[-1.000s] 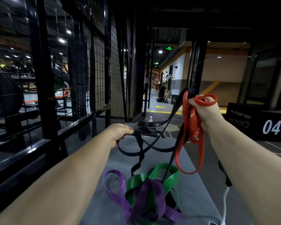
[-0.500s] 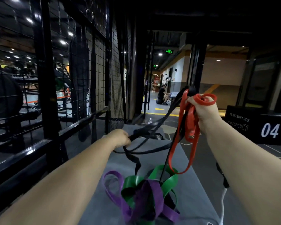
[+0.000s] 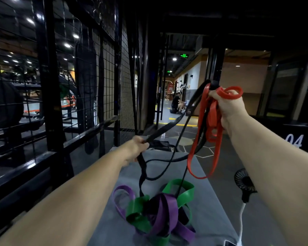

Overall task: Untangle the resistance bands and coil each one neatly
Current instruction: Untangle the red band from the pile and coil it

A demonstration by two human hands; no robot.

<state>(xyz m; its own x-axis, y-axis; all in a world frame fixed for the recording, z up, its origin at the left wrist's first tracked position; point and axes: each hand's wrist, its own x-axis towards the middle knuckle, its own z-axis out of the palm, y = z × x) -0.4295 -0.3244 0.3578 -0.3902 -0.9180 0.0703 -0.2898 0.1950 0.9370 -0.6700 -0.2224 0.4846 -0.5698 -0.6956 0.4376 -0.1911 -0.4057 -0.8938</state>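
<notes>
Resistance bands (image 3: pixel 167 210) in four colours

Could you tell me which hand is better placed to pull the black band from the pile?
Left. The left hand grips the black band on the strand dropping into the purple band and green band; the right hand is raised, holding red band loops.

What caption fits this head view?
Right hand holds red band and black band high; left hand grips black band above tangled purple band and green band.

Red band (image 3: pixel 205 153) and black band (image 3: pixel 169 125) lifted, hanging looped; purple band (image 3: pixel 164 213) and green band (image 3: pixel 183 191) tangled on mat.
</notes>
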